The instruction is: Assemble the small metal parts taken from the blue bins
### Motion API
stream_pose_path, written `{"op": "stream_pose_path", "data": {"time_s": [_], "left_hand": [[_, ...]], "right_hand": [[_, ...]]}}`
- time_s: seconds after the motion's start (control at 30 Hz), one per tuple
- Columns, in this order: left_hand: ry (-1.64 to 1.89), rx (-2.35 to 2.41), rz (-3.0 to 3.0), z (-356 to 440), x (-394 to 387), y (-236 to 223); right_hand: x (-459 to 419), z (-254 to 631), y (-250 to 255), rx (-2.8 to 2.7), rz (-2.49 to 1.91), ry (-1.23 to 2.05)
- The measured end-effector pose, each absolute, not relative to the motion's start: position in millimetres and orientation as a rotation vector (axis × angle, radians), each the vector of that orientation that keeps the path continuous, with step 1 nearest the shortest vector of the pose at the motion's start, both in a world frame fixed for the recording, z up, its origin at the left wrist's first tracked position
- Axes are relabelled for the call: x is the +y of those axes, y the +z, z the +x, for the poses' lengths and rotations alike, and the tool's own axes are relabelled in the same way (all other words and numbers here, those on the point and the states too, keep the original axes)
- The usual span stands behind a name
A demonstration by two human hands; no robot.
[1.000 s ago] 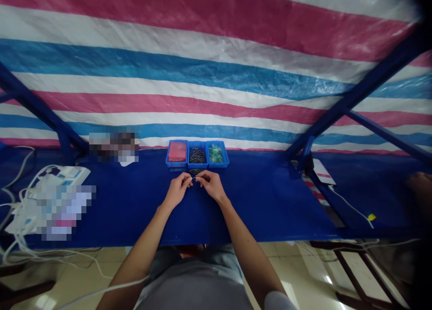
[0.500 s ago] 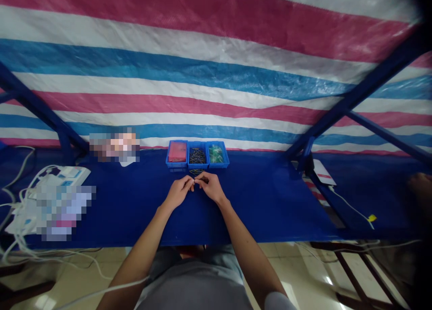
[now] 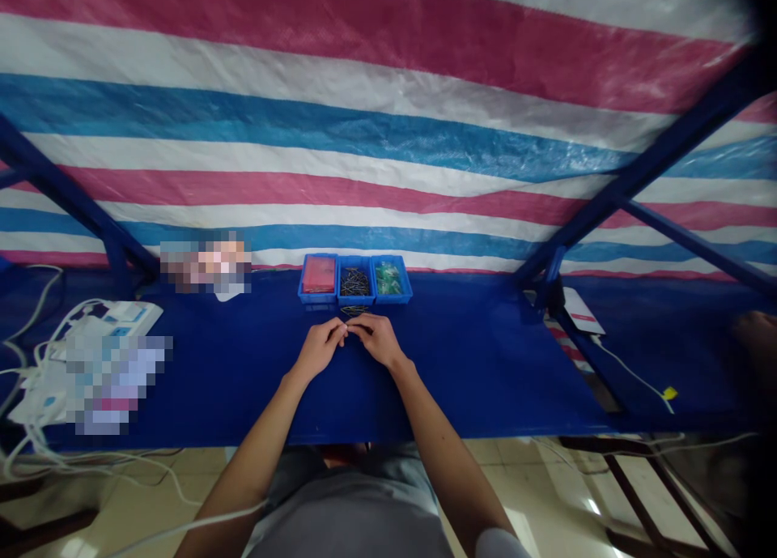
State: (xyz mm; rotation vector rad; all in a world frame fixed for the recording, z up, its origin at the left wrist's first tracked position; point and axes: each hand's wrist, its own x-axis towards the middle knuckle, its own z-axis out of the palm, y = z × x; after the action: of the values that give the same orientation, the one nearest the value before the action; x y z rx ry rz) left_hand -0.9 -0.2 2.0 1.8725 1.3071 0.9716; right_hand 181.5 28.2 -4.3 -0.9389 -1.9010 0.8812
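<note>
My left hand [image 3: 320, 347] and my right hand [image 3: 377, 339] meet fingertip to fingertip over the blue table [image 3: 243, 372], both pinched on a tiny thin part that is too small to name. Just beyond the fingers lies a small heap of dark thin parts [image 3: 354, 309]. Behind it stand three small blue bins in a row: a left bin [image 3: 319, 275] with red contents, a middle bin [image 3: 355, 281] with dark thin parts, a right bin [image 3: 391, 278] with green pieces.
A white power strip with white cables [image 3: 115, 319] lies at the left. A blue metal frame post [image 3: 549, 287] and a white device with a cable [image 3: 581, 308] stand at the right. A striped tarp [image 3: 388, 121] hangs behind. The table's front edge runs close to my body.
Both hands stay pinched together and have drifted a little away from me toward the bins. Nothing else has moved.
</note>
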Motion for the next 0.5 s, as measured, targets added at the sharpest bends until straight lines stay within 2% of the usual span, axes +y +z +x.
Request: {"op": "stream_pose_path", "data": {"time_s": [0.5], "left_hand": [[0.963, 1.285, 1.871, -0.1, -1.2, 4.1]], "right_hand": [[24.8, 180.2, 0.1, -2.017, -1.014, 0.791]]}}
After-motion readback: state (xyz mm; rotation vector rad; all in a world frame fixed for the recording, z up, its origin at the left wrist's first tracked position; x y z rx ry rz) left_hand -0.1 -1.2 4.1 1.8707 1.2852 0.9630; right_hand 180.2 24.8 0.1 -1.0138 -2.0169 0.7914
